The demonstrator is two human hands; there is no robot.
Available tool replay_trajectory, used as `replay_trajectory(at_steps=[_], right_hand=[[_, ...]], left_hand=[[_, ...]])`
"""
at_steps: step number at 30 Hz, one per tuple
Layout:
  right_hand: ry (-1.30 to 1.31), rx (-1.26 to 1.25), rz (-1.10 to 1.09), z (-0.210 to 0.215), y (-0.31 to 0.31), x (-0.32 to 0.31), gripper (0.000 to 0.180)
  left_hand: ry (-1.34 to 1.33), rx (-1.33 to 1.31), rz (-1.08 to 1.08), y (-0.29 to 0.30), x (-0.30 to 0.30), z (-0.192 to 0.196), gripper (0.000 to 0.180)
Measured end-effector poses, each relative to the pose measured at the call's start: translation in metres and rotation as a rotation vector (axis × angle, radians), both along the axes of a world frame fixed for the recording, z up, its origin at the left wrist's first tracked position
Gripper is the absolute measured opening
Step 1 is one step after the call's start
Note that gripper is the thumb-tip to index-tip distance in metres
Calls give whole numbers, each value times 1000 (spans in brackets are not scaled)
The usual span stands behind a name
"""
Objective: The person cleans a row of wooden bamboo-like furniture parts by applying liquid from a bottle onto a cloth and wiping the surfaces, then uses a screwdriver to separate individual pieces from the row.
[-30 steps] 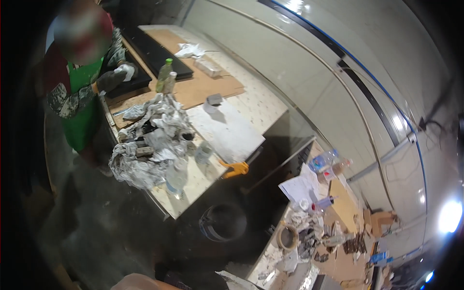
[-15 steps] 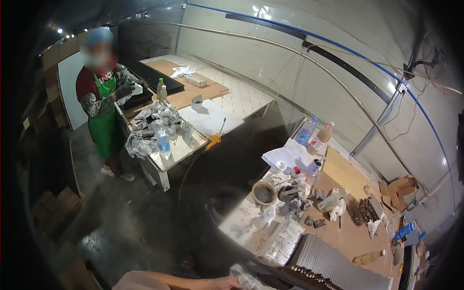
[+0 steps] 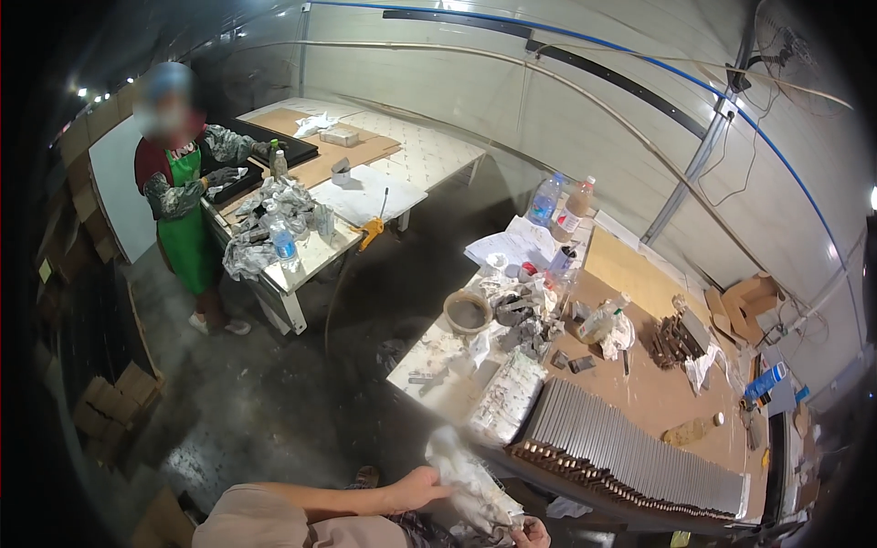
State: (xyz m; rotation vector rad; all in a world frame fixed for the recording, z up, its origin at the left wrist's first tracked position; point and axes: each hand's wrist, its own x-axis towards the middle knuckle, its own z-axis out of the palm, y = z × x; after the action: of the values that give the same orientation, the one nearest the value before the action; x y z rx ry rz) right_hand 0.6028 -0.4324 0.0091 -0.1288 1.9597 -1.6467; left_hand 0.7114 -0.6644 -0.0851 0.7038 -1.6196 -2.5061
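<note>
1. While your left hand [image 3: 422, 489] grips the upper end of a crumpled clear plastic bag [image 3: 473, 486], your right hand [image 3: 531, 532] pinches its lower end at the frame's bottom edge.
2. The bag sits just before the worktable [image 3: 639, 393], beside a row of grey metal strips [image 3: 630, 449].
3. A co-worker in a green apron [image 3: 187, 228] stands well apart at the far table [image 3: 393, 169].

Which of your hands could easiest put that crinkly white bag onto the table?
Probably right. The right hand grips the white bag's lower end beside the table; the left hand holds its far side.
</note>
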Motion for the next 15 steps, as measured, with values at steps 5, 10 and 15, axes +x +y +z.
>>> replay_trajectory(at_steps=[5, 10, 15], right_hand=[[-30, -128, -114, -9, 8, -3, 20], [70, -149, -134, 1, 10, -5, 20], [87, -287, -174, -9, 19, -10, 24]], left_hand=[[9, -62, 25, -7, -6, 33, 21], [71, -248, 32, -15, -5, 61, 20], [106, -402, -3, -19, -3, 78, 20]])
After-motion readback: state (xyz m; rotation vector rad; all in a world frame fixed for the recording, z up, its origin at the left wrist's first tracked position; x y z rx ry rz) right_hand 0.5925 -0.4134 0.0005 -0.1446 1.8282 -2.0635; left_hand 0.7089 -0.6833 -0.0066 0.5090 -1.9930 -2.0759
